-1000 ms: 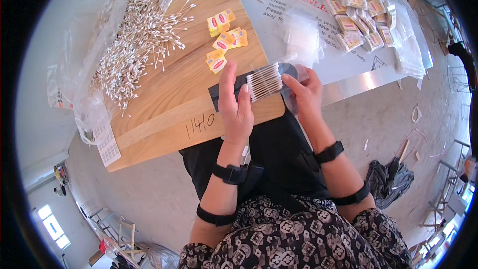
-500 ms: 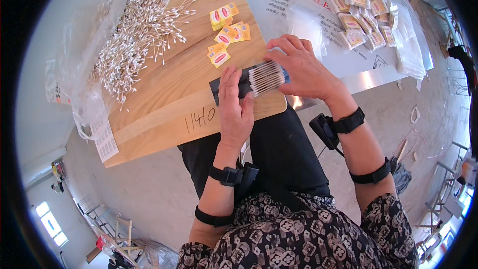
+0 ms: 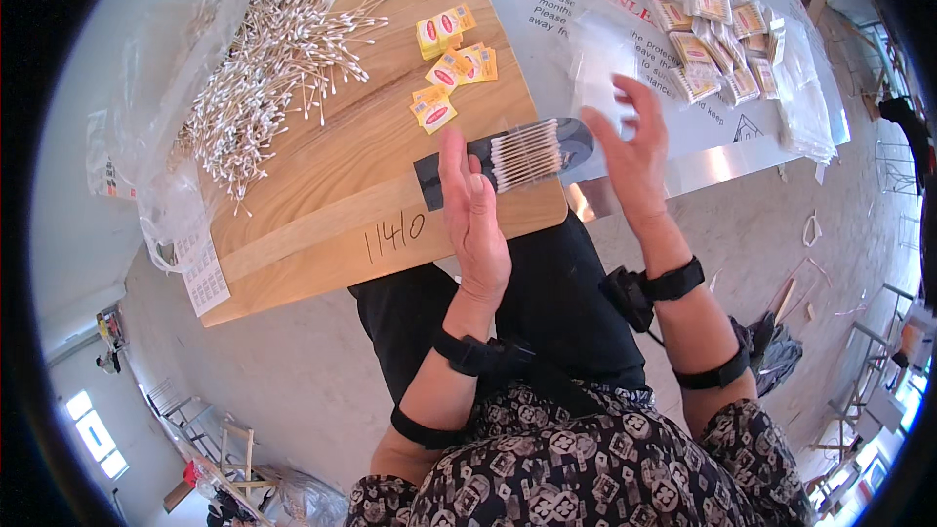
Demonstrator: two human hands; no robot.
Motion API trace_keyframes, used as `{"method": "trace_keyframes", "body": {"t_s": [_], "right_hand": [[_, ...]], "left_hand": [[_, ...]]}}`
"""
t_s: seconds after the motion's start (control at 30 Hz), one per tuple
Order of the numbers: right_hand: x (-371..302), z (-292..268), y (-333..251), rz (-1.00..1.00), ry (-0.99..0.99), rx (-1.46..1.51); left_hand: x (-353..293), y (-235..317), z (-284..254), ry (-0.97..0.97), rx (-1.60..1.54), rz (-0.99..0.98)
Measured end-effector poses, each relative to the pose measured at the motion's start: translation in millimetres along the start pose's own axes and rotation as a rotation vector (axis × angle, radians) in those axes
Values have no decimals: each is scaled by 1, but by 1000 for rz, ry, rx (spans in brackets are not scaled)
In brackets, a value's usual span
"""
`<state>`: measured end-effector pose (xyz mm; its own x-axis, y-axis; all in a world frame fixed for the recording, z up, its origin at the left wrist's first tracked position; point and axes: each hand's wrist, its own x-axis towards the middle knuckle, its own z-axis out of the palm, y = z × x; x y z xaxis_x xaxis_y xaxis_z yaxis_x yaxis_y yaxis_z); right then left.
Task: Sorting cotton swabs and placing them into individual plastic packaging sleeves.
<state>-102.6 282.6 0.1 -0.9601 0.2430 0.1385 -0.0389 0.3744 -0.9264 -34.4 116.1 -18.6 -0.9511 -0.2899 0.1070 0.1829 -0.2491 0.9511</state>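
Observation:
A row of cotton swabs lies side by side on a dark, round-ended strip at the front right of the wooden board. My left hand stands on edge at the swabs' left end, fingers stretched out, partly covering the strip. Off to the right, my right hand is raised with its fingers apart and nothing in them. Just beyond the strip lie small yellow and white printed cards in several little stacks.
A big heap of loose cotton swabs spills from a clear plastic bag on the left. Filled swab packets are piled on the metal sheet at the far right, near clear empty bags.
My right hand has come off the swabs' right end and moved right, fingers spreading. My left hand has turned on edge and shifted slightly right. The strip's rounded end now shows.

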Motion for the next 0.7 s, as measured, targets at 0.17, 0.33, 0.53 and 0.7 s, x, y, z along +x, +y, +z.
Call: {"method": "trace_keyframes", "body": {"t_s": [0.17,0.33,0.53,0.7], "right_hand": [[-17,15,29,903,-122,919],[-16,36,26,910,2,1048],[-15,44,21,830,19,1041],[-17,44,16,779,49,1018]], "left_hand": [[3,3,18,47,57,17],[13,3,20,78,16,-31],[14,4,22,42,76,-31],[16,0,26,77,-74,-67]]}}
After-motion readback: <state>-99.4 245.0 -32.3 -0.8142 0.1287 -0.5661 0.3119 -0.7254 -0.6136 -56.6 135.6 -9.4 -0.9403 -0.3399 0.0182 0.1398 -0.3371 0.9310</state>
